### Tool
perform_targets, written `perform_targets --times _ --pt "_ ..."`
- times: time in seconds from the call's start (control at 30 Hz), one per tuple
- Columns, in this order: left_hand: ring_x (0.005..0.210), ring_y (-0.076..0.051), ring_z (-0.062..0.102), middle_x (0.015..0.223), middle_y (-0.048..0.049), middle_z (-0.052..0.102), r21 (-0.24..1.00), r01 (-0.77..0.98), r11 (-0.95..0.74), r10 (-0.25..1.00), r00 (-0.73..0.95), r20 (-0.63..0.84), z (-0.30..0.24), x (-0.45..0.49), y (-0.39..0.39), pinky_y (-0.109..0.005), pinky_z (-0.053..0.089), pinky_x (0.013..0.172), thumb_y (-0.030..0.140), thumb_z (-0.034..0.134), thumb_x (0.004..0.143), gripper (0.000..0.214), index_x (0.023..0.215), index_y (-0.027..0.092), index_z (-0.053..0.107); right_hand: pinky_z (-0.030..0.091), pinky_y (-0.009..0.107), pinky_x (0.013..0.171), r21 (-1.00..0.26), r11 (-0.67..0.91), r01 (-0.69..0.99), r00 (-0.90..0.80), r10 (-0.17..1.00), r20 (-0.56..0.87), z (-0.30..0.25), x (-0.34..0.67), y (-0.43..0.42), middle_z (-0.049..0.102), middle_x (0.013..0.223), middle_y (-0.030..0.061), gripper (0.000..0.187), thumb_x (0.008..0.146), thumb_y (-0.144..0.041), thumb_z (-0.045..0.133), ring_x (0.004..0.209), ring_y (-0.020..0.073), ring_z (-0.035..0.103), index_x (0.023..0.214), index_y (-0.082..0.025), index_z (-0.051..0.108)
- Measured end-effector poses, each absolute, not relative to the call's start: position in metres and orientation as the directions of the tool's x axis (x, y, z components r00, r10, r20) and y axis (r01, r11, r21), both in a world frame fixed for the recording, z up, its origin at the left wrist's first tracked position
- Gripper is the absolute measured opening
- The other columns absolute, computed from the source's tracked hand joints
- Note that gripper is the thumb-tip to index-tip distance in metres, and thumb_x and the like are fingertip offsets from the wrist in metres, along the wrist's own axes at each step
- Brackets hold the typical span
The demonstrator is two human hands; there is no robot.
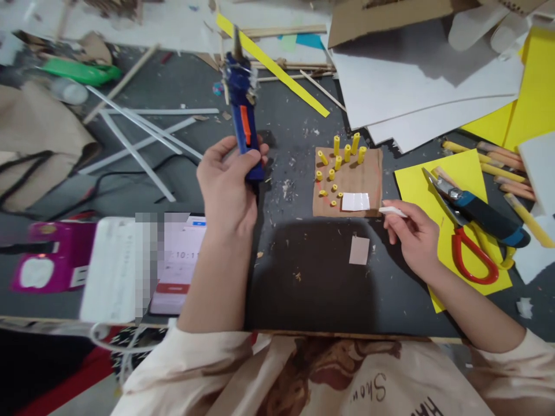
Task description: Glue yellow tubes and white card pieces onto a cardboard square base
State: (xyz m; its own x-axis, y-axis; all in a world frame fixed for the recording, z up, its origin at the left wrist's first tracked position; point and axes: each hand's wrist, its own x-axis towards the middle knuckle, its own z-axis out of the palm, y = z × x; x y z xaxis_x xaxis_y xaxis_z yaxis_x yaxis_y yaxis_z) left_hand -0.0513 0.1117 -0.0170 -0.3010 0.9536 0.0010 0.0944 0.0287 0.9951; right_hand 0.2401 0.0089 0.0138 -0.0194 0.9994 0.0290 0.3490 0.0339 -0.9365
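My left hand (229, 185) is wrapped round a blue hot glue gun (240, 124) with an orange trigger, its nozzle pointing up and away. My right hand (410, 231) pinches a small piece of white paper (393, 211) close to the lower right corner of a cardboard square (364, 173). Several short yellow paper tubes (347, 152) stand on that square, taller at the back and shorter towards the front. A white paper rectangle (355, 201) lies on its front edge. Another small pale paper rectangle (359, 251) rests on the dark table, nearer to me.
Scissors (466, 237) and a black and blue cutter (489, 214) lie on yellow paper (416, 179) at the right. Several glue sticks (139, 127), a phone (180, 266) and a purple box (52, 257) are at the left. White sheets (390, 104) cover the back right.
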Motion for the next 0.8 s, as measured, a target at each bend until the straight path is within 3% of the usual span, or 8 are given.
perform_targets --times 0.1,0.27,0.33,0.43,0.57,0.8 --pt "0.088 -0.013 0.059 0.104 0.0007 0.068 0.997 0.006 0.080 0.926 -0.370 -0.072 -0.011 -0.051 0.109 -0.030 0.049 0.069 0.046 0.077 0.066 0.042 0.088 0.021 0.052 0.049 0.025 0.053 -0.950 0.007 0.311 -0.011 1.000 0.004 0.019 0.238 0.014 0.061 0.074 -0.0023 0.026 0.092 -0.041 0.054 0.051 0.0087 0.052 0.109 -0.026 0.067" --pt "0.062 -0.006 0.043 0.078 0.0060 0.053 1.000 0.023 -0.004 0.848 -0.530 0.016 -0.015 -0.058 0.113 -0.027 0.035 0.053 0.044 0.070 0.070 0.039 0.093 0.023 0.047 0.054 0.028 0.063 -0.961 0.041 0.273 0.012 0.999 0.045 0.024 0.232 0.027 0.059 0.101 0.0031 0.033 0.086 -0.038 0.063 0.071 0.0111 0.059 0.117 -0.025 0.065" --pt "0.060 -0.007 0.042 0.074 0.0062 0.049 0.996 0.090 -0.001 0.870 -0.490 0.045 -0.014 -0.057 0.112 -0.028 0.037 0.054 0.042 0.069 0.071 0.037 0.091 0.022 0.044 0.055 0.029 0.065 -0.959 0.053 0.278 0.019 0.998 0.060 0.024 0.229 0.032 0.059 0.104 0.0048 0.038 0.084 -0.039 0.064 0.076 0.0135 0.061 0.119 -0.024 0.064" --pt "0.061 -0.008 0.046 0.070 0.0061 0.049 0.990 0.137 0.028 0.916 -0.400 0.030 -0.008 -0.045 0.104 -0.029 0.045 0.058 0.036 0.062 0.074 0.028 0.084 0.023 0.041 0.055 0.032 0.067 -0.901 0.122 0.416 0.026 0.989 0.146 0.024 0.226 0.037 0.064 0.103 0.0070 0.036 0.087 -0.042 0.060 0.078 0.0160 0.061 0.118 -0.023 0.066" --pt "0.065 -0.007 0.051 0.076 0.0049 0.059 0.998 0.060 0.031 0.938 -0.346 -0.008 0.008 -0.025 0.088 -0.027 0.052 0.064 0.022 0.061 0.059 0.024 0.080 0.022 0.050 0.053 0.032 0.066 -0.812 0.215 0.543 0.015 0.964 0.265 0.022 0.227 0.040 0.069 0.103 0.0073 0.032 0.086 -0.038 0.064 0.076 0.0163 0.061 0.113 -0.022 0.067" --pt "0.036 -0.007 0.046 0.053 0.0023 0.063 0.993 -0.086 0.084 0.996 -0.024 -0.087 0.031 -0.016 0.065 -0.025 0.049 0.045 0.014 0.059 0.051 0.019 0.069 0.015 0.061 0.051 0.026 0.056 -0.944 0.183 0.276 -0.014 0.982 0.187 0.009 0.222 0.047 0.069 0.080 -0.0014 0.034 0.079 -0.039 0.072 0.067 0.0138 0.065 0.105 -0.024 0.054"
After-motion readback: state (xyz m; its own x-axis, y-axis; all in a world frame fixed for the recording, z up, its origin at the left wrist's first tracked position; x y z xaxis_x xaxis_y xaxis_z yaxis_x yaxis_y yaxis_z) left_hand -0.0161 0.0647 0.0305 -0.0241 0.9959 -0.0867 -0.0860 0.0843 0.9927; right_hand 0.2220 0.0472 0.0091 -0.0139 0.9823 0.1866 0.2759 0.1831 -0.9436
